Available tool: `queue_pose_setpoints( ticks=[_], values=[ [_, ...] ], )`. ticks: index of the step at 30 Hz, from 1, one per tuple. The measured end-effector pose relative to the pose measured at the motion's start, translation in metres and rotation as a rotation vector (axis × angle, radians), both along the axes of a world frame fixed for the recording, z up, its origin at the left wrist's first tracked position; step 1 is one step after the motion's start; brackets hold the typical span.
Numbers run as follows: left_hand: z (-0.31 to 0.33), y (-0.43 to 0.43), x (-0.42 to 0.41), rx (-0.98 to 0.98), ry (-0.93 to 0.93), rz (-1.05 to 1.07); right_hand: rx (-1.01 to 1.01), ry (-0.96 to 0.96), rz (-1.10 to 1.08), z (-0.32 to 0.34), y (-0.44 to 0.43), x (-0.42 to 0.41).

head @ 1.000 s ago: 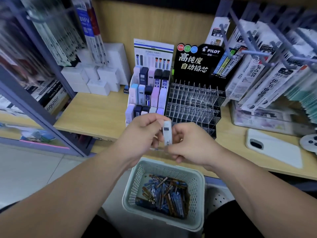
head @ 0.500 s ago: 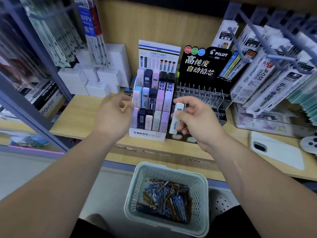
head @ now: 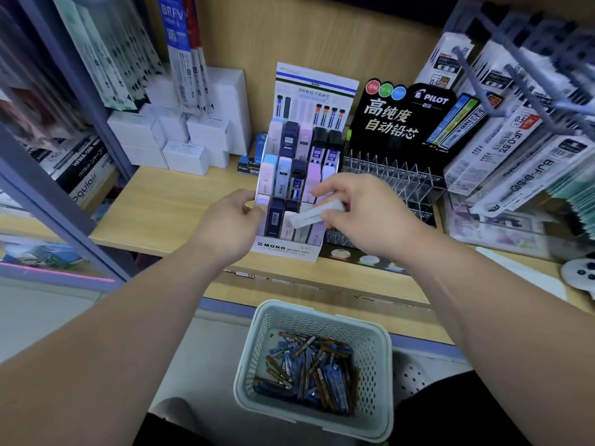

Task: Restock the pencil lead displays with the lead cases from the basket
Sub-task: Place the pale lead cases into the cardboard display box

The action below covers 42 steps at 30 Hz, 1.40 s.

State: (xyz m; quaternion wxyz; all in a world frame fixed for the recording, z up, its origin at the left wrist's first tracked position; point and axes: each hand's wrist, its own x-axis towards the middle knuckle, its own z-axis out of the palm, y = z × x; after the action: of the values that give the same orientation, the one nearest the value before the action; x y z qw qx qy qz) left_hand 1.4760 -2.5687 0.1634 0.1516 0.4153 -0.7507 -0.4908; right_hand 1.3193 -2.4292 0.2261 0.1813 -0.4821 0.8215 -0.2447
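**shelfnewbie:** ok so where's the case right now, and which hand has it?

**me:** It's in my right hand (head: pixel 363 217). That's a pale lead case (head: pixel 314 214), pinched between my thumb and fingertips, right in front of the lower rows of the MONO display (head: pixel 286 247). My left hand (head: pixel 230 226) is curled round the display's left edge with the thumb on the front. I'd say it's steadying the display.

**shelfnewbie:** looks sideways to me?

**me:** Yep, and that's the whole issue. The case's long axis runs roughly left to right with the left end dipping a bit, while every case in the display stands on end. The free end points toward my left hand and hangs in front of the right side of the bottom row. My guess is it has to swing upright before it'll drop into a slot. I can't tell which slot has room, because my fingers and the case cover that bit. It's a job for the right hand since the left is busy.

The clear Pilot rack (head: pixel 396 175) sits just to the right. The basket (head: pixel 380 358) is down below the shelf edge, well apart from both hands, with a heap of blue and brown cases (head: pixel 309 371) in it.
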Motion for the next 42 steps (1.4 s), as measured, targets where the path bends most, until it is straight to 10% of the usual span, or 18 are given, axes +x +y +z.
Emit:
queue_pose_setpoints(
  ticks=[22, 42],
  values=[
    [-0.019, -0.017, 0.003, 0.074, 0.006, -0.034, -0.170, 0.540, 0.194, -0.032, -0.012, 0.012],
    [-0.015, -0.014, 0.001, 0.074, -0.014, -0.024, -0.243, 0.538, -0.069, -0.065, -0.004, 0.020]
  ],
)
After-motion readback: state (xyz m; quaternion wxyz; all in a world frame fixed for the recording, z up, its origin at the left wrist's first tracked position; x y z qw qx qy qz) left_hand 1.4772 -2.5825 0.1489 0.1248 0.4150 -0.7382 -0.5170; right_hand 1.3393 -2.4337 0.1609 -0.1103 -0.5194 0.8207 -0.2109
